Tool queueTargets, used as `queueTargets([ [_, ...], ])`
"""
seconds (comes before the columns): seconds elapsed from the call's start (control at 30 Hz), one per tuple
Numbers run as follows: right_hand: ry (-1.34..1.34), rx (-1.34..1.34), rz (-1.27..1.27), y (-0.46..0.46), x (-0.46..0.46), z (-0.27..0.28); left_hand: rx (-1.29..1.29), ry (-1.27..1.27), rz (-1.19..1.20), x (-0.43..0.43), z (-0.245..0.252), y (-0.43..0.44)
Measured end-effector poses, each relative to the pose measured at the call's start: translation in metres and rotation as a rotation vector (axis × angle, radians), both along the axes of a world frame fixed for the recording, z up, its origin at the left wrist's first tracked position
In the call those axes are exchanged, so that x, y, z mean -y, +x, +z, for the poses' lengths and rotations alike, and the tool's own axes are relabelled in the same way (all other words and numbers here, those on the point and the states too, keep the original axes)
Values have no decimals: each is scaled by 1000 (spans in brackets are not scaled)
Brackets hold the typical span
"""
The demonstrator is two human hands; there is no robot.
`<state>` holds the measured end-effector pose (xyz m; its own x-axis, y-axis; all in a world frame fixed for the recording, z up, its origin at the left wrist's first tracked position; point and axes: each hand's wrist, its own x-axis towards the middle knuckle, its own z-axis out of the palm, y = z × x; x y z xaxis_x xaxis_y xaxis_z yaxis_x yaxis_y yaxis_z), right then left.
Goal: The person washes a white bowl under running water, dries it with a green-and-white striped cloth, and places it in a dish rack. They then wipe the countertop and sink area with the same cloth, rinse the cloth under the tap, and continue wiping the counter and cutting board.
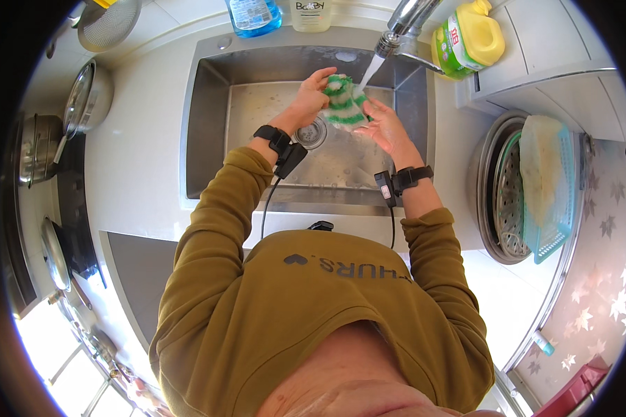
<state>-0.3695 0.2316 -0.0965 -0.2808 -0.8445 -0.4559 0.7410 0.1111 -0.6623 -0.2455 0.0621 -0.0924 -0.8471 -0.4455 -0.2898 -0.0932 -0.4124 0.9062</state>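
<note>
Water runs from the chrome faucet (386,44) onto a green-and-white striped cloth (345,104) held over the stainless steel sink (271,167). My left hand (313,96) grips the cloth's left edge, its fingertips partly behind the fabric. At the right edge, my right hand (383,125) pinches the same cloth between thumb and fingers. Below and left of the cloth lies the round drain strainer (311,133) in the sink floor. Both wrists wear black straps with small cabled devices.
Behind the sink stand a blue liquid bottle (254,15) and a clear bottle (311,15). A yellow-and-green detergent jug (467,40) is at back right. Metal basins and a turquoise basket (558,203) lean at right; a lidded pot (91,96) sits left.
</note>
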Motion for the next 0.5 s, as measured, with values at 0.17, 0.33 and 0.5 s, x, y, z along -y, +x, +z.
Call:
queueTargets([
  [0.17,72,-186,-43,15,11,-8,5,343,73,2,-5,7],
  [0.33,-150,-1024,215,39,14,-8,168,340,143,-17,-20,-4],
  [0.5,139,-868,262,-31,-8,10,56,297,156,-25,-18,-14],
])
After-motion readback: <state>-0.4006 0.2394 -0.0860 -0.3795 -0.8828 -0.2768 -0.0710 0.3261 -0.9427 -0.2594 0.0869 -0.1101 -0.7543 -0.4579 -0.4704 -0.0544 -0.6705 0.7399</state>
